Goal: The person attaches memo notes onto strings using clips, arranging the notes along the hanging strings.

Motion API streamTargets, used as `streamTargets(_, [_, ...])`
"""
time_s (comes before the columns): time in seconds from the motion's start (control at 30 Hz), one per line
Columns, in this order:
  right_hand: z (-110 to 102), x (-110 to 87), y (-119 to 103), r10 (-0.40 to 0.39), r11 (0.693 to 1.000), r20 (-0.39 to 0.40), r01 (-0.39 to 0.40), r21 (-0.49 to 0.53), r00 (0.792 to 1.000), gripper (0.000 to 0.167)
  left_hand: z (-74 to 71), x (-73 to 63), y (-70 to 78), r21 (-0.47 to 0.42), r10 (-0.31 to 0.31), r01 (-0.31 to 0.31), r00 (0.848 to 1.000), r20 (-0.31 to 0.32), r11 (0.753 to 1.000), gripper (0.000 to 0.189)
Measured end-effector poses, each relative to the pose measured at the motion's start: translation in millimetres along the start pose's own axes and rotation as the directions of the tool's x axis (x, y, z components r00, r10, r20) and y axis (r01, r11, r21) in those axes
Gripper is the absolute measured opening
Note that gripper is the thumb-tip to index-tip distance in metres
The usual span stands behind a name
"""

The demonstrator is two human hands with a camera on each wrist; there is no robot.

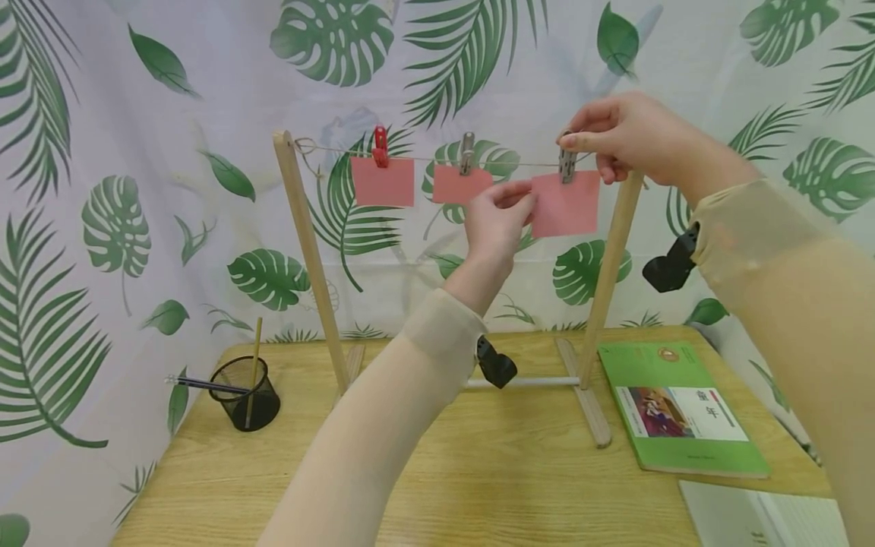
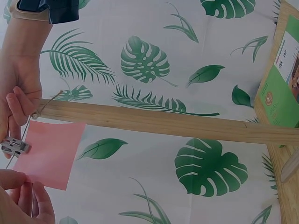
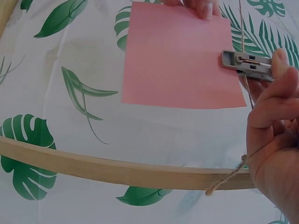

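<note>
A pink paper note (image 1: 564, 205) hangs at the right end of a string (image 1: 519, 163), with a grey clothespin (image 1: 567, 165) on its top edge. My right hand (image 1: 632, 140) pinches the upper end of that clothespin between thumb and fingers. By its left edge the note is pinched by my left hand (image 1: 497, 220). In the right wrist view the clothespin (image 3: 246, 64) overlaps both note and string. Two more pink notes hang to the left: one (image 1: 383, 182) under a red clothespin (image 1: 380, 147), another (image 1: 456, 184) under a grey clothespin (image 1: 468, 153), partly behind my left hand.
The string is tied between two wooden posts (image 1: 311, 258) of a stand on the wooden table (image 1: 519, 486). A black mesh pen cup (image 1: 246, 403) with pencils stands at left. At right lie a green book (image 1: 683, 410) and an open notebook (image 1: 759, 516).
</note>
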State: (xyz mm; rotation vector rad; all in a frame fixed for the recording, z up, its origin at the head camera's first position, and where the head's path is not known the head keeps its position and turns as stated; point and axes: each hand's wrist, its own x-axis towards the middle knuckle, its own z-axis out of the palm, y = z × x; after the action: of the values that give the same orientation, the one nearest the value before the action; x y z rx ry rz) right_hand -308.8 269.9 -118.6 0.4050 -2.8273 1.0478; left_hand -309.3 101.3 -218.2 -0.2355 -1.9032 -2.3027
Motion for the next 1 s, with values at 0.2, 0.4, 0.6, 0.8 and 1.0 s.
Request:
streamTargets(0.2, [0.0,-0.3,0.9,0.004,1.0,0.007,-0.004,-0.016,1.0,0.042,0.1,-0.2,0.5,-0.008,0.005,-0.005,1.0,0.006,1.0,0.018])
streamTargets(0.4, [-0.6,-1.2,1.8,0.017,0.999,0.02,-0.016,-0.037,1.0,0.049,0.8,-0.9,0.3,-0.003,-0.003,0.003,1.0,0.013,1.0,0.018])
streamTargets(0.6, [-2.3,-0.6,1.9,0.023,0.997,0.03,-0.021,-0.07,0.999,0.054,1.5,-0.4,0.1,-0.012,0.006,-0.006,1.0,0.007,1.0,0.018])
streamTargets(0.8, [-2.6,-0.9,-0.8,0.034,0.997,0.029,-0.032,-0.069,0.999,0.056,1.2,1.9,-0.3,-0.014,0.008,-0.008,1.0,0.002,1.0,0.018])
streamTargets(1.0, [-2.6,-0.1,-0.3,0.062,0.997,0.024,-0.061,-0.037,0.998,0.058,0.7,2.8,-1.5,-0.008,0.009,-0.009,1.0,0.0,1.0,0.018])
